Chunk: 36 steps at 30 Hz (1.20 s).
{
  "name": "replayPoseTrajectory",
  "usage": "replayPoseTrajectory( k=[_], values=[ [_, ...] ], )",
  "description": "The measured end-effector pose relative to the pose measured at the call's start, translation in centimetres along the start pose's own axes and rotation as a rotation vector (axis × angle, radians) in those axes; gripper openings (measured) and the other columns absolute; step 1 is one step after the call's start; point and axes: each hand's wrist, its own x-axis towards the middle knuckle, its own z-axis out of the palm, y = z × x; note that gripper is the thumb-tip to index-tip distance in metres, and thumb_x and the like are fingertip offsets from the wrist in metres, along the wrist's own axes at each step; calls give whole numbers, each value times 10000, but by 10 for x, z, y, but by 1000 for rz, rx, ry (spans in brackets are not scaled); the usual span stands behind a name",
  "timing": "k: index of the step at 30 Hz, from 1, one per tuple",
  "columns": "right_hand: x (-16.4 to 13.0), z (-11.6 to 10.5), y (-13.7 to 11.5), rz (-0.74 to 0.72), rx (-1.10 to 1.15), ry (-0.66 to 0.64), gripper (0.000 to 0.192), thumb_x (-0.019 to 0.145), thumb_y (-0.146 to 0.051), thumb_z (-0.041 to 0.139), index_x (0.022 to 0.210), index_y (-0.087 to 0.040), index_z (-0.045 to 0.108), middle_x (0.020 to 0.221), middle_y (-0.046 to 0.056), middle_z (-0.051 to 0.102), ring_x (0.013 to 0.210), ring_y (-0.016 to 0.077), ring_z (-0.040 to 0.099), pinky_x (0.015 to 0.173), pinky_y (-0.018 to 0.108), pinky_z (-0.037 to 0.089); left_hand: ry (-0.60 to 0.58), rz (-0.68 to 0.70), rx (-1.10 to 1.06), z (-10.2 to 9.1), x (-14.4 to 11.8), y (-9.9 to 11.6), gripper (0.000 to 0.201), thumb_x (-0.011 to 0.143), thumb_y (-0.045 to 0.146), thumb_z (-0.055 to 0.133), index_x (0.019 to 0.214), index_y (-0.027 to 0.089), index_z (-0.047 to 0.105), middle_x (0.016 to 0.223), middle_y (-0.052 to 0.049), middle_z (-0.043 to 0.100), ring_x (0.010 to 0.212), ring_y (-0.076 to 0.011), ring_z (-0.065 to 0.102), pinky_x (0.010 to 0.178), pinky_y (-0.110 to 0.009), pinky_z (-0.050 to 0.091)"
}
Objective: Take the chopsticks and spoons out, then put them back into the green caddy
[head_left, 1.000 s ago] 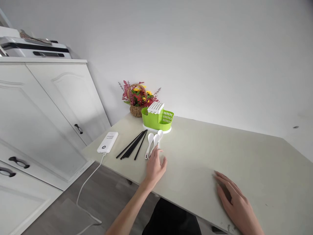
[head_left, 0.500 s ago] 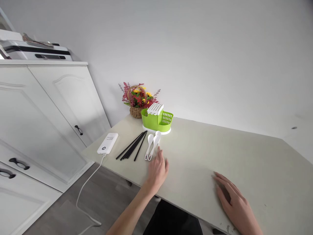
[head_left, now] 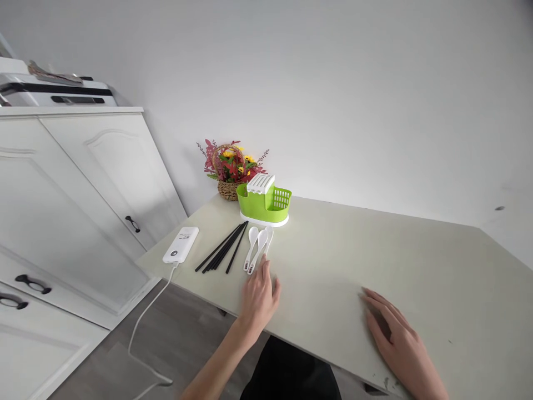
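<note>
Left of the left hand (head_left: 259, 293) lie black chopsticks (head_left: 222, 253). That hand is open, fingers reaching the handle ends of three white spoons (head_left: 258, 246), perhaps touching them. Far to its right, the right hand (head_left: 395, 339) rests open and flat on the tabletop (head_left: 353, 255).
</note>
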Motion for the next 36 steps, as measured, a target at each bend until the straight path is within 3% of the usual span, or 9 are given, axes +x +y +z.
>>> replayPoseTrajectory(
  k=[8,12,15,19,23,28,36],
  values=[
    [-1,2,2,-14,6,5,464,1016,-553,414,1372,-328,608,1533,6,554,1370,275,557,986,434,590,-11,24,-28,-9,-10,-5,448,1014,239,467,1449,177,380,1570,-190,476,1372,-300,566,978,-425,586],
    [0,1,1,-27,11,15,461,1019,-538,423,1384,-323,605,1534,12,553,1370,278,558,997,437,585,46,-6,-170,-19,-11,-12,351,1021,245,460,1371,233,435,1445,-145,572,1254,-266,641,901,-369,601],
    [0,1,0,-31,14,26,452,1022,-531,421,1376,-324,610,1532,13,554,1375,281,553,1001,445,583,148,-65,-186,-29,-10,-28,248,1027,267,460,1272,243,493,1283,-133,615,1139,-257,665,911,-387,576],
    [1,1,1,-27,27,21,458,1018,-539,422,1377,-324,610,1533,11,554,1381,283,548,1023,455,573,244,-167,17,-42,-7,-63,261,1021,341,474,1236,199,518,1251,-173,579,1207,-332,584,1036,-514,469],
    [1,1,3,7,39,-13,482,1012,-566,419,1389,-331,606,1534,10,553,1360,285,567,986,450,596,186,-251,160,-48,-4,-92,425,1004,463,483,1313,171,483,1390,-215,518,1307,-401,491,1051,-575,412],
    [0,0,3,-2,42,-2,466,1012,-559,421,1371,-334,616,1535,6,551,1365,284,559,985,450,593,130,-253,206,-46,3,-111,582,983,542,499,1387,131,423,1459,-236,503,1392,-405,435,1120,-566,360],
    [0,0,1,-21,29,21,451,1012,-540,429,1354,-324,628,1518,17,567,1350,288,573,986,451,589,72,-286,209,-44,14,-133,556,995,511,477,1377,108,440,1351,-221,624,1317,-374,543,1085,-498,429]
  ],
)
